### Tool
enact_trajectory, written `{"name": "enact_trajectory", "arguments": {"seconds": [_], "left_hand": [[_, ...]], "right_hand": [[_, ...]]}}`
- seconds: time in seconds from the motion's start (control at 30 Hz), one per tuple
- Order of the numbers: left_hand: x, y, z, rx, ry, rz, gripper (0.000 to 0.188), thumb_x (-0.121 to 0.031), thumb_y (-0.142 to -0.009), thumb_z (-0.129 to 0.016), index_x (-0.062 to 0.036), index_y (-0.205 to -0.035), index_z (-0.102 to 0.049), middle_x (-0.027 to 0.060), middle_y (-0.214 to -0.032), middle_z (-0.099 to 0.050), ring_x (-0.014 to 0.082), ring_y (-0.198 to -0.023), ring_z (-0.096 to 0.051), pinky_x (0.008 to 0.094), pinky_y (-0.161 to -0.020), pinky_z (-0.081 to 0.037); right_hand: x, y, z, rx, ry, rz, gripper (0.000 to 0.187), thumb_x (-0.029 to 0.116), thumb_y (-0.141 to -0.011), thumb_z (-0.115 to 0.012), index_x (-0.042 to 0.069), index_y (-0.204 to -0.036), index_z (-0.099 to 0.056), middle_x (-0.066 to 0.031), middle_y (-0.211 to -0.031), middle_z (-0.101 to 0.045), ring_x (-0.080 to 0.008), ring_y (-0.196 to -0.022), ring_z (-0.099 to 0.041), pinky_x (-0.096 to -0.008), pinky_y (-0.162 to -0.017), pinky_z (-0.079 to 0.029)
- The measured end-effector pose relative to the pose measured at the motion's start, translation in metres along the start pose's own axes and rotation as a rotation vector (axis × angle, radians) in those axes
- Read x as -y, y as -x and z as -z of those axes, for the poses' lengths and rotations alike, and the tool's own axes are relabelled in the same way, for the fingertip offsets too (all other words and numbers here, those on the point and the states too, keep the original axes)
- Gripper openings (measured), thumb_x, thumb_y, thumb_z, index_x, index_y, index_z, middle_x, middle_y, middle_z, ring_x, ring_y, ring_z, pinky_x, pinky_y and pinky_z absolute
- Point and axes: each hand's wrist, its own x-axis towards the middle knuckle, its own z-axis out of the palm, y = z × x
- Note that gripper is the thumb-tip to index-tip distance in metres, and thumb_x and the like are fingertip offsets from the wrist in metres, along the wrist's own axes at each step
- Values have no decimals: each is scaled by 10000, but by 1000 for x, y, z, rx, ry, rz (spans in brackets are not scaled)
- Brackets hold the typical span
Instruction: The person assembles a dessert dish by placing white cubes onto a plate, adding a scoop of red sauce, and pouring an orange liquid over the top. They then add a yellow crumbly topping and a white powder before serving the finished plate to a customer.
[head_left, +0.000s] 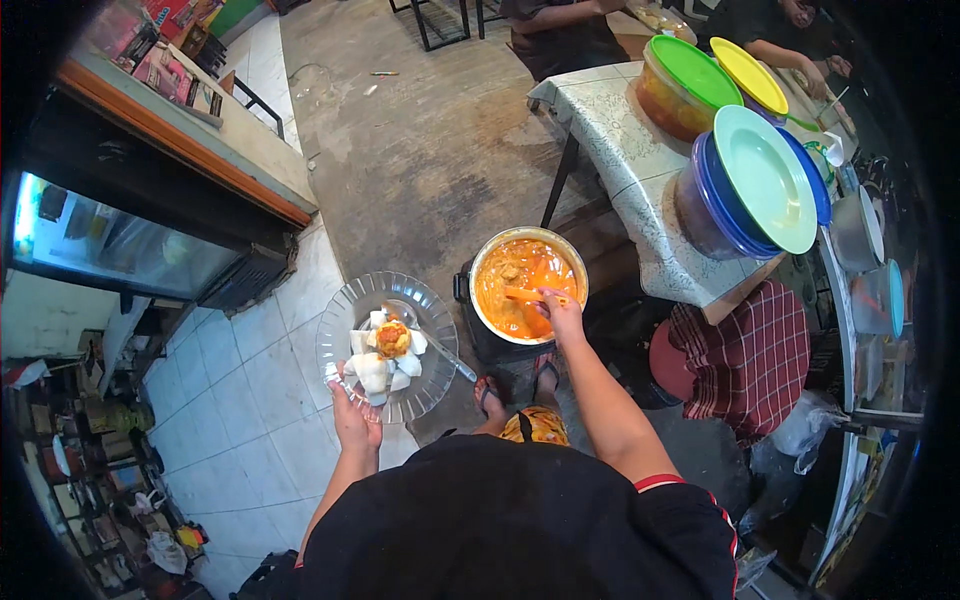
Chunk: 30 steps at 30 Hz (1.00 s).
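Note:
My left hand (358,425) is closed on the near rim of a clear plate (432,330) with a scalloped edge. White chunks (372,372), looking like cut rice cake, lie in its middle under a yellow-orange saucy piece (393,338). A metal spoon (447,357) rests across the plate's right side. To the right, my right hand (560,312) grips an orange ladle (522,294) by its handle. The ladle's lower end is over or in the orange soup inside a round metal pot (583,272); the soup hides its bowl.
At right stands a table with a patterned cloth (600,118), bearing a green-lidded tub (690,85) and a pale green plate (765,178) on a blue-lidded tub. A checkered cloth (750,355) hangs below. Two people sit beyond. A glass-fronted fridge (130,235) is at left.

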Motion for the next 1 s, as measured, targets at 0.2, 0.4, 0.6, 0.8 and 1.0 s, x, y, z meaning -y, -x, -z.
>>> {"name": "enact_trajectory", "arguments": {"seconds": [0.2,0.4,0.6,0.8,1.0], "left_hand": [[-5,-2,-7,-48,-106,13,484,-436,-927,-312,-140,-1310,-327,130,-1249,-440,270,-1118,-470,417,-874,-436],[-3,-4,-10,21,-23,-19,505,-455,-924,-300,-146,-1323,-311,152,-1253,-433,293,-1115,-468,443,-897,-409],[-8,-7,-13,9,-50,-19,536,-475,-918,-298,-155,-1347,-270,171,-1257,-422,299,-1113,-466,425,-884,-415],[-6,-6,-5,18,-49,-49,567,-502,-901,-330,-162,-1350,-265,144,-1260,-426,286,-1119,-463,414,-894,-411],[-2,-9,-7,42,-6,-48,552,-486,-907,-328,-156,-1346,-269,155,-1243,-438,283,-1105,-474,420,-904,-408]], "right_hand": [[0,10,-3,67,701,395,217,208,-863,-527,28,-876,-646,-88,-702,-625,-171,-649,-596,-300,-593,-469],[-12,17,-26,427,1299,968,123,76,-724,-481,44,-796,-576,-191,-747,-564,-322,-794,-578,-406,-724,-458],[-19,-9,-39,155,1158,625,167,147,-792,-487,35,-761,-607,-207,-722,-598,-346,-707,-598,-437,-670,-476],[-22,-39,-21,-94,753,260,247,279,-811,-556,68,-891,-656,-203,-742,-621,-336,-713,-614,-416,-654,-486],[-42,-43,-6,-57,464,151,234,259,-814,-596,60,-918,-661,-119,-708,-641,-171,-630,-624,-295,-596,-495]]}}
